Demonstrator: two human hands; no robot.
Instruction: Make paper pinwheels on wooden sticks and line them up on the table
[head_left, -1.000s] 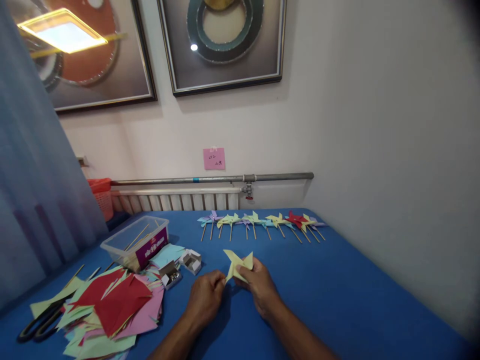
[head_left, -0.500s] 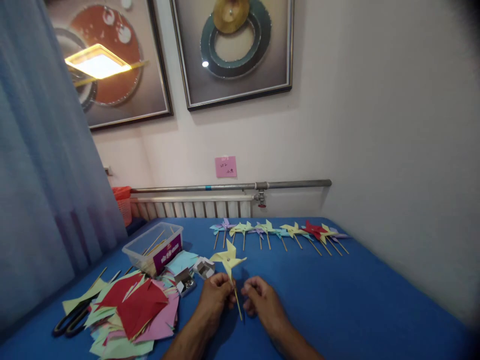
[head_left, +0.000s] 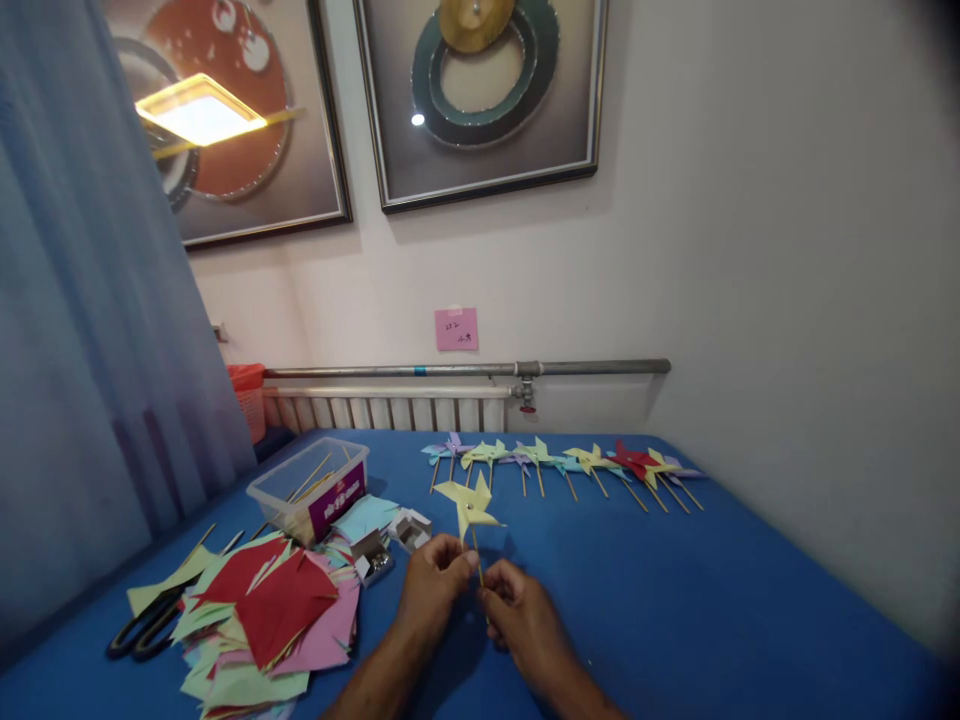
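A: Where do we find the yellow pinwheel (head_left: pixel 466 503)?

B: We see it upright just above both hands, near the middle of the blue table (head_left: pixel 712 600), its paper head lifted clear of the cloth.

A: And what do we make of the grip?

B: We see the left hand (head_left: pixel 433 585) closed, fingertips pinched on the stick (head_left: pixel 475 550) right below the paper head. The right hand (head_left: pixel 517 615) is closed too, its fingertips pinched lower on the same stick. The two hands are nearly touching.

A: What do we see around them?

B: To the left we see a heap of paper squares (head_left: pixel 262 610) in red, pink and green, with scissors (head_left: pixel 142 628) at its left edge. A clear box (head_left: pixel 309 487) holding sticks lies behind the heap, and small boxes (head_left: pixel 373 558) sit between it and the hands. Along the far edge we see a row of pinwheels (head_left: pixel 570 462) lying flat, well apart from the hands.
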